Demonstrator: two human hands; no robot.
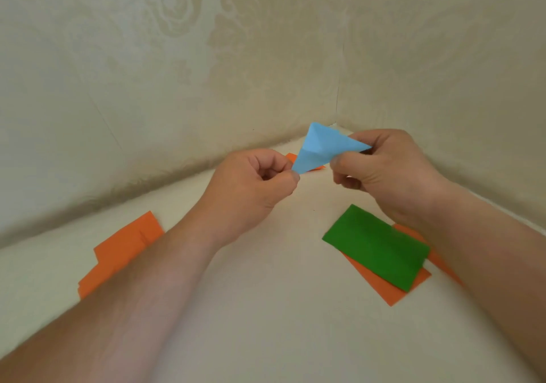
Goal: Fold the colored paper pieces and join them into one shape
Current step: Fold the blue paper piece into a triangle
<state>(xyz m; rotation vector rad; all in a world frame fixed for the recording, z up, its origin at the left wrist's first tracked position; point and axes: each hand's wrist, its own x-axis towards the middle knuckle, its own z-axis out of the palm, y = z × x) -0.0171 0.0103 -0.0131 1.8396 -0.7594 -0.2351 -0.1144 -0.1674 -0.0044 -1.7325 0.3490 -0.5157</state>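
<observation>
A folded light-blue paper piece [320,149] is held up above the white surface, between both hands. My left hand [251,187] pinches its lower left tip with thumb and curled forefinger. My right hand [387,170] pinches its right corner. A green paper rectangle [376,245] lies flat at the right, on top of an orange sheet [384,289]. More orange paper [124,249] lies at the left, partly under my left forearm. A small orange piece [292,157] shows behind the blue paper, mostly hidden.
The white surface [280,294] sits in a corner formed by two cream patterned walls [206,72] close behind the hands. Bare surface lies between my forearms.
</observation>
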